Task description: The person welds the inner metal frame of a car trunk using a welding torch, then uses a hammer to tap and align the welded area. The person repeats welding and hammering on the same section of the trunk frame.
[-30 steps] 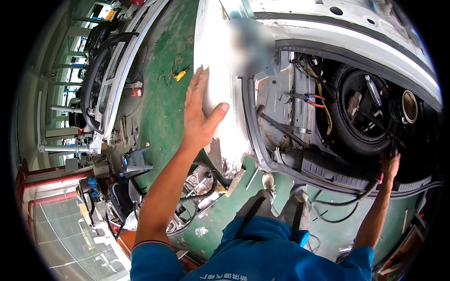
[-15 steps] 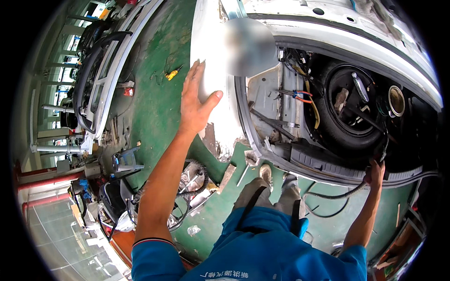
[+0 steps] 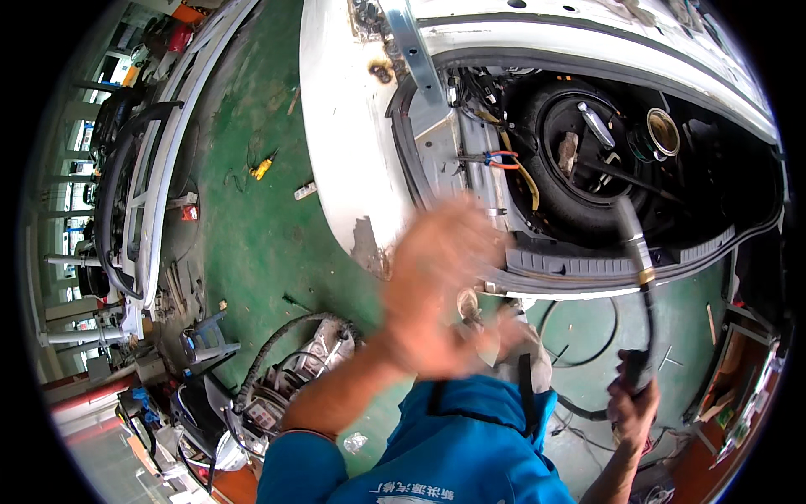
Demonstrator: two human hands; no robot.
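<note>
My right hand (image 3: 631,403) is wrapped round the black handle of a welding torch (image 3: 635,244). The torch's metal nozzle points up over the rear edge of the open car trunk (image 3: 638,280). In front of my body, my left hand (image 3: 445,294) is smeared by motion, and its fingers cannot be made out. It hangs over the trunk's near left corner and the white body panel (image 3: 344,151). A perforated metal strip (image 3: 409,52) lies across the panel at the trunk's far left corner, beside a scorched spot (image 3: 380,70).
Inside the trunk are a spare tire (image 3: 537,197), red-handled pliers (image 3: 501,160) and a round can (image 3: 663,133). Cables and machine parts (image 3: 311,357) lie on the floor at the left, with a yellow tool (image 3: 263,168) farther off. A torch cable (image 3: 579,410) trails from my right hand.
My left hand has left the white panel and swung toward my body. My right hand has drawn back from the trunk edge, bringing the torch into plain sight. The view has shifted.
</note>
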